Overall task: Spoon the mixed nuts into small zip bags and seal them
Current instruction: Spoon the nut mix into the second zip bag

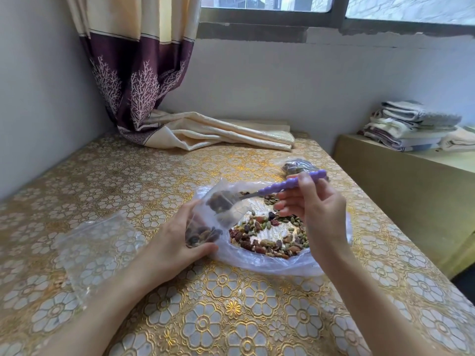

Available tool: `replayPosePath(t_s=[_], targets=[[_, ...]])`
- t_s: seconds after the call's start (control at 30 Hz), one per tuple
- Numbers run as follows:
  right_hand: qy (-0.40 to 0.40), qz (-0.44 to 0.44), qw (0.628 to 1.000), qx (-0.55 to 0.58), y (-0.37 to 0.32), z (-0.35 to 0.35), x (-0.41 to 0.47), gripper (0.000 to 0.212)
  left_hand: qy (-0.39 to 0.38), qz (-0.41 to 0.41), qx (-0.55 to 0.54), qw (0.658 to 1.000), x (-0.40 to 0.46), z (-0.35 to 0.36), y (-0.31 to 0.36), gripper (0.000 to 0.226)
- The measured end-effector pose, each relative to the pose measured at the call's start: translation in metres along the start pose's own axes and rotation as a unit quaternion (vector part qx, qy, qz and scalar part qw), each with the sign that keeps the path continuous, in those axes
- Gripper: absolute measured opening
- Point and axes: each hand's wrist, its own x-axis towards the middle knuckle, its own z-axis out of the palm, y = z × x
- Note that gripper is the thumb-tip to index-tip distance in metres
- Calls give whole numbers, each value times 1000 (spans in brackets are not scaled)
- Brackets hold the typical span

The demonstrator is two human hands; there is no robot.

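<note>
inside small zip bag (pixel 218 214), spoon (pixel 282 187) tip, left fingers (pixel 180 222) gripping bag

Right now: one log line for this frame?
step: filling | left hand: holds small zip bag | right hand: spoon tip inside bag | seal: not done

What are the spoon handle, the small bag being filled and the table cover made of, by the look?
Spoon handle: likely matte moulded plastic, purple, with beaded ridges; the neck looks like grey metal. Small zip bag gripped by the left hand: thin clear plastic film, glossy, creased, nuts visible through it. Table cover: probably glossy embossed vinyl with a gold floral pattern; could be coated fabric.
</note>
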Motion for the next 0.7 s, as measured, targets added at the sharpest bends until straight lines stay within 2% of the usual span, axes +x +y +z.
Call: replayPosePath(t_s=[0.1, 0.23, 0.37, 0.47, 0.57, 0.7], targets=[[-57, -3, 998, -1, 0, 8, -7, 19, -7, 5, -37, 999, 0, 0, -2, 84], [-115, 13, 993, -4, -1, 8, -7, 20, 21, 11, -50, 998, 2, 3, -6, 82], [-132, 26, 991, 19, -4, 1, -3, 15, 31, 26, -57, 998, 1, 3, -5, 80], [-97, 25, 994, 40, -5, -7, 4, 17, 26, 15, -43, 999, 1, 3, -5, 86], [-24, 17, 999, 45, -5, -19, 13, 20, 21, 9, -36, 999, -1, 3, -7, 93], [83, 16, 996, -19, -6, -41, 24, 28, 21, 15, -35, 999, 0, 3, -9, 94]])
